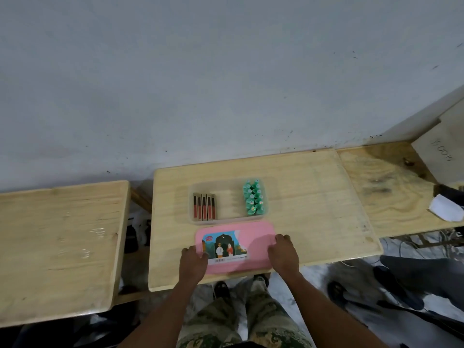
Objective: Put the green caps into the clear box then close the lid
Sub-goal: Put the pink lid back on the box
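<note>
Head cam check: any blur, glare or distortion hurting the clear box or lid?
Head view: wide-angle bowing curves the centre table edges; overall soft, so the label print on the pink lid is unreadable; the clear box walls barely show against the wood; the green caps are distinct; glare patch on the left table; soft shadow on the lid beside the right hand.

A pale board (444, 151) at far right bears handwritten, turned characters, seemingly "S100" and "2". The pink lid (256, 237) carries a sticker (224, 246) with a barcode (220, 260), a logo and a line of print, all too small to read
</note>
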